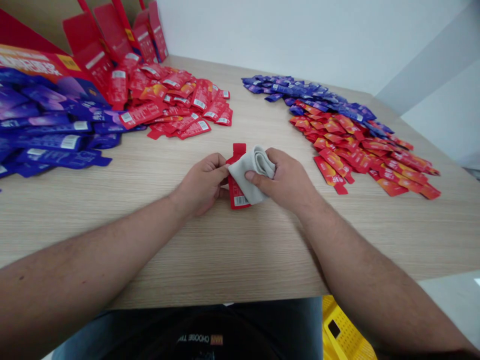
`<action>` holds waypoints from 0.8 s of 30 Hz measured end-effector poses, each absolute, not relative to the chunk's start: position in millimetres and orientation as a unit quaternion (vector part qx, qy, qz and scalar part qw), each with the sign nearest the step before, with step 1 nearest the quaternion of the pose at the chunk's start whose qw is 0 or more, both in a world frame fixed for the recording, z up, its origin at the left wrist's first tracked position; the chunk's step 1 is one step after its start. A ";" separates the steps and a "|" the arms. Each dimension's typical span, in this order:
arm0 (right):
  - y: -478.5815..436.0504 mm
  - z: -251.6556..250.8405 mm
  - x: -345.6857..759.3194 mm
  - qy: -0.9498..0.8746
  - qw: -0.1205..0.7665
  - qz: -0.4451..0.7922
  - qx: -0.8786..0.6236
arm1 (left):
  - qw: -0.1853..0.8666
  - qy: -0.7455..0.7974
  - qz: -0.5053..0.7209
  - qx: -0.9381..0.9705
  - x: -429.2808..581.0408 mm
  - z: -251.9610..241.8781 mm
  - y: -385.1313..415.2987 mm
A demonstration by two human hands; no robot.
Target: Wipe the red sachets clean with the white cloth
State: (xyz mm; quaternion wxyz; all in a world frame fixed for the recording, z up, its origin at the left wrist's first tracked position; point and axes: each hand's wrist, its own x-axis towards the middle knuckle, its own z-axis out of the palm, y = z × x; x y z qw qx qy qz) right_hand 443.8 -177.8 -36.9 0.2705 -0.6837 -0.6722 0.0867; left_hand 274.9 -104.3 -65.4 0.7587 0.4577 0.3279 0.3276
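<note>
A red sachet lies flat at the middle of the wooden table. My left hand pinches its left edge with closed fingers. My right hand grips a folded grey cloth and presses it down on the sachet's face. Only the sachet's top tab and lower end with a white label show from under the cloth.
A heap of red sachets and blue sachets lies at the left, with red cartons behind. Another spread of red and blue sachets covers the right. A yellow crate sits below the table edge.
</note>
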 end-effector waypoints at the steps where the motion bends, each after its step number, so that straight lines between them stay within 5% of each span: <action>1: -178.1 -37.5 442.2 -0.691 0.251 0.104 -0.670 | 0.759 0.328 0.330 0.455 274.9 -65.8 -103.7; 4: -178.6 -39.6 437.7 -0.755 0.191 0.136 -0.613 | 0.750 0.334 0.345 0.454 275.4 -67.2 -102.4; 8: -178.4 -40.6 435.8 -0.711 0.223 0.061 -0.664 | 0.744 0.348 0.340 0.458 276.3 -68.3 -102.5; 12: -178.6 -40.9 436.4 -0.790 0.145 0.134 -0.580 | 0.740 0.359 0.346 0.452 276.4 -67.1 -101.6; 17: -177.6 -37.0 444.1 -0.712 0.231 0.093 -0.657 | 0.757 0.346 0.340 0.437 274.6 -63.2 -99.0; 21: -176.8 -35.2 449.1 -0.769 0.170 0.194 -0.584 | 0.763 0.338 0.341 0.433 273.3 -61.7 -98.9; 24: -177.2 -34.4 450.9 -0.709 0.234 0.165 -0.644 | 0.767 0.330 0.326 0.442 272.9 -61.4 -99.6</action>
